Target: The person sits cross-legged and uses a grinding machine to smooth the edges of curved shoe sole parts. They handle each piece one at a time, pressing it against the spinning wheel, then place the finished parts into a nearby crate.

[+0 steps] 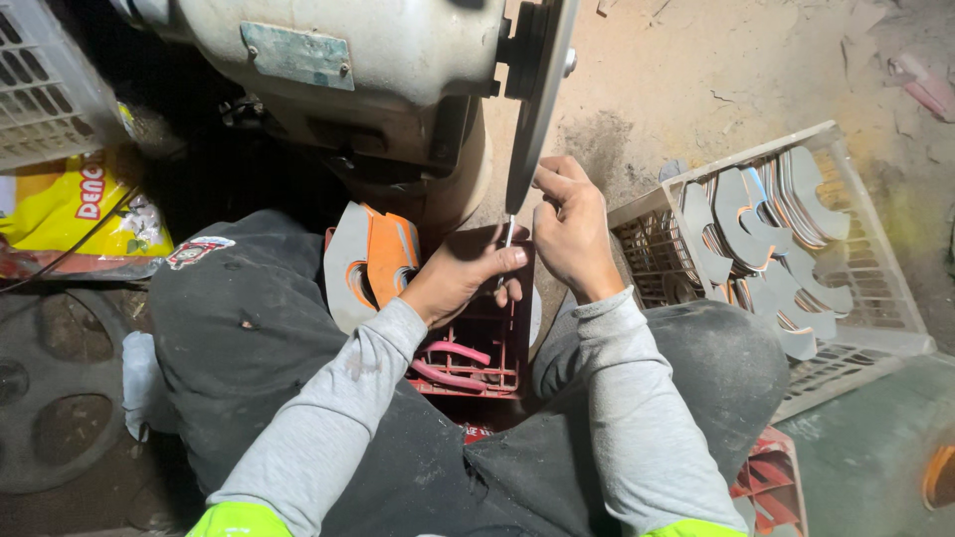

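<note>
My left hand and my right hand together pinch a thin flat metal piece and hold its edge against the rim of a spinning grinding disc. The disc is mounted on a pale motor housing above my lap. Both hands hover over a dark red crate between my knees, with pink curved parts lying in it. An orange and grey flat piece leans upright at the crate's left side.
A white plastic basket at the right holds several grey crescent-shaped metal blanks. A yellow bag lies at the left, beside another white basket. Sandy dirt floor lies beyond.
</note>
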